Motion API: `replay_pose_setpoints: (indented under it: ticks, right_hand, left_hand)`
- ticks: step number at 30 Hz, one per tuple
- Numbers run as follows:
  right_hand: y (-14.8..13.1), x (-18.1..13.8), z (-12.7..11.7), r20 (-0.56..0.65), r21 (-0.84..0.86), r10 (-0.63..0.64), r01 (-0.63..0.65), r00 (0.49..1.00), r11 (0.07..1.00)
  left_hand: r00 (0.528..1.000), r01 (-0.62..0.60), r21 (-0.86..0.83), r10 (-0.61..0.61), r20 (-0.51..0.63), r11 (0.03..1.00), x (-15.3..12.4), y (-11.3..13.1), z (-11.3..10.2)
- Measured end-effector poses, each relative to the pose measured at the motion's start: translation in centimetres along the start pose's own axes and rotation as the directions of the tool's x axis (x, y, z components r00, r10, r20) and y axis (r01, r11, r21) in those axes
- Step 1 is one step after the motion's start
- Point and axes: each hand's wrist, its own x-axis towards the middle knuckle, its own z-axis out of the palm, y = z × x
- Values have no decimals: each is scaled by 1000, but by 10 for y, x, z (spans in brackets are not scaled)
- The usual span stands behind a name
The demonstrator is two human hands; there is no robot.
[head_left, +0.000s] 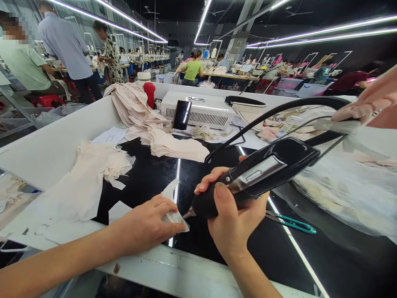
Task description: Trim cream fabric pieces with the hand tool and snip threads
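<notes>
My right hand (231, 215) is wrapped round a black hand-held corded tool (263, 171), its metal tip pointing down and left toward the black glossy table (149, 174). My left hand (149, 225) presses a small pale fabric piece (173, 207) flat on the table just left of the tool's tip; its fingers are curled over the piece. A black cable (279, 109) arcs from the tool toward the back right.
Pale fabric cut pieces (93, 174) lie at left, a stack (173, 145) behind. Teal-handled snips (291, 223) rest at right. A white box machine (201, 109), a phone (182, 115), a red bottle (150, 93) stand behind. Another person's hand (372, 101) holds plastic-bagged fabric (347, 186) at right. Workers fill the background.
</notes>
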Motion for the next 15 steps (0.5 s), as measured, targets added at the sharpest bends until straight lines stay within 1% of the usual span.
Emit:
replay_pose_setpoints:
  ticks: [4,8,15]
  right_hand:
    - [1,-3,1,10,12,8,-8,1000,1000]
    - [0,-3,1,8,-11,-5,5,1000,1000]
    - [1,2,4,13,-19,11,-11,1000,1000]
  left_hand:
    - [1000,3,-4,-3,1,1000,0,0,1]
    - [1000,10,-6,-10,3,1000,0,1,0]
    - [999,36,-29,-36,8,999,-1,1,-1]
